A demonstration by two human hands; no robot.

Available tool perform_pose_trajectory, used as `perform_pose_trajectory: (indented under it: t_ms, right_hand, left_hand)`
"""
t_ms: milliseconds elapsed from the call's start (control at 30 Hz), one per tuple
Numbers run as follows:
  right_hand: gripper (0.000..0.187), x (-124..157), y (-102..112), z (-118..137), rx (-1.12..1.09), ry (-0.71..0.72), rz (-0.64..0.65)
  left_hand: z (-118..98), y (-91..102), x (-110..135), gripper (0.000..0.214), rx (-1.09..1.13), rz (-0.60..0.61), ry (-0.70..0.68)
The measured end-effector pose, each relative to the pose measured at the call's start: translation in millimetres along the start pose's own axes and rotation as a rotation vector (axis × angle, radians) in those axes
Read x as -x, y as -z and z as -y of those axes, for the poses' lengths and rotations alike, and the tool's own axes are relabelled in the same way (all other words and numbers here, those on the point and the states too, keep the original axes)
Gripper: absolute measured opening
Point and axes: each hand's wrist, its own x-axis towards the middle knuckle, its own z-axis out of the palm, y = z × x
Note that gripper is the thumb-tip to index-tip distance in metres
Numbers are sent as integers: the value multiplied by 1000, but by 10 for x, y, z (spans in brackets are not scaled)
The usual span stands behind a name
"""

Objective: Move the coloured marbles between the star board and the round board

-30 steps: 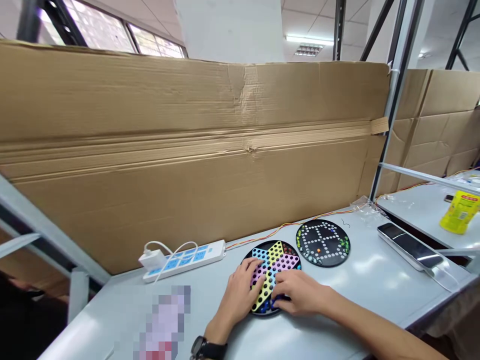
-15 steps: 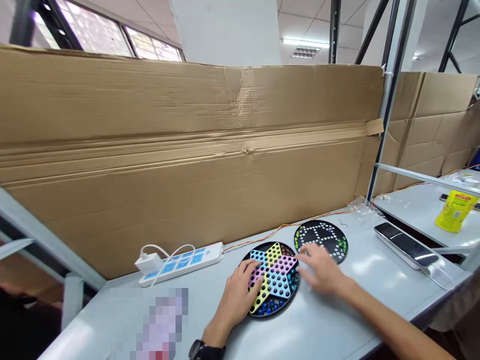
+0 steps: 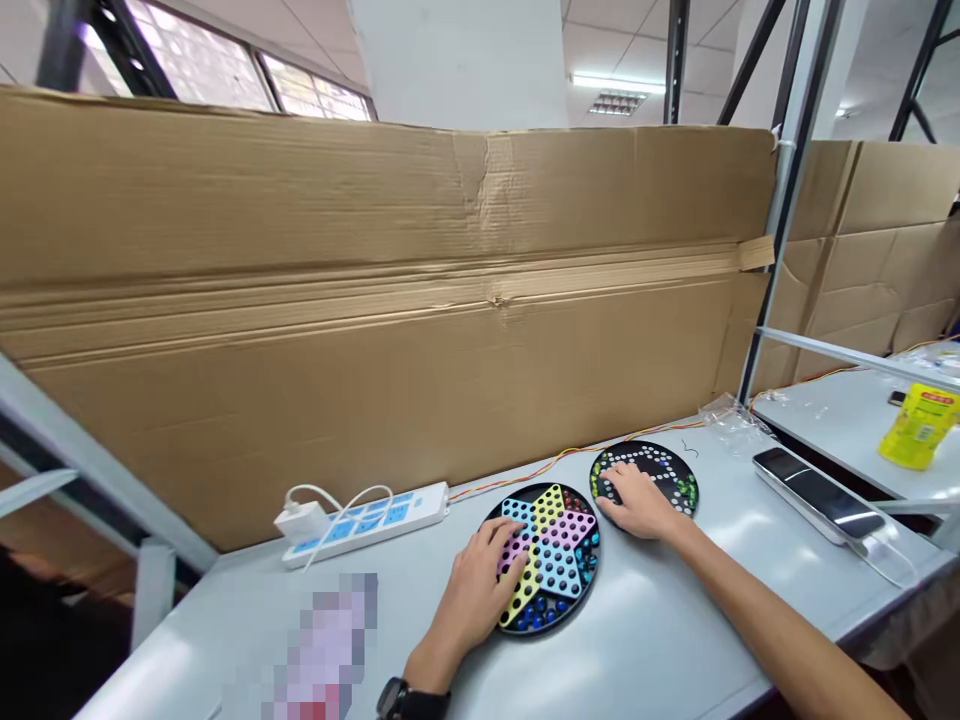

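A round black Chinese checkers board (image 3: 537, 630) carries a star of yellow, pink and light blue hole panels, with blue, teal and red marbles in the pockets around it. My left hand (image 3: 480, 580) rests on its left side, fingers spread over the pink and blue panels. Behind it to the right lies a flat round black board (image 3: 667, 470) with white dots and green and yellow marbles along its sides. Over the left part of this board is my right hand (image 3: 637, 500), fingers bent down and thumb apart. Its fingertips are near the green marbles, and I see nothing held.
A white power strip (image 3: 409, 510) with a plugged-in charger stands at the back left. A phone on a white box (image 3: 817, 495) lies at right, near crumpled clear plastic (image 3: 735, 420). A cardboard wall (image 3: 480, 380) closes the back. A yellow pouch (image 3: 919, 425) stands farther right.
My right hand has moved from beside the star board's right edge onto the left part of the dotted board. My left hand stays on the star board.
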Motion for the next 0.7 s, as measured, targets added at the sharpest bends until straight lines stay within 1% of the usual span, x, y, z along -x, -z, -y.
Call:
perform_pose_trajectory:
  t_ms: [67, 133, 233, 300, 400, 600, 700]
  right_hand:
    - [40, -144, 32, 90, 14, -57, 14]
    - [42, -295, 53, 138, 14, -150, 0]
    - [47, -482, 42, 156, 5, -290, -35]
    - [48, -561, 19, 153, 7, -331, -42]
    - [48, -607, -15, 166, 30, -335, -40]
    - [45, -585, -78, 244, 69, -311, -48]
    - [43, -584, -105, 203, 73, -289, -41]
  left_hand:
    - [9, -3, 4, 48, -5, -8, 2]
    - [19, -7, 8, 48, 0, -8, 3]
    - [29, -11, 17, 48, 6, -3, -1]
    - [32, -16, 23, 48, 0, -4, -1]
    - [34, -24, 29, 47, -3, -9, -3]
    - [30, -27, 30, 47, 11, 1, 0]
    - [21, -24, 33, 48, 8, 0, 0]
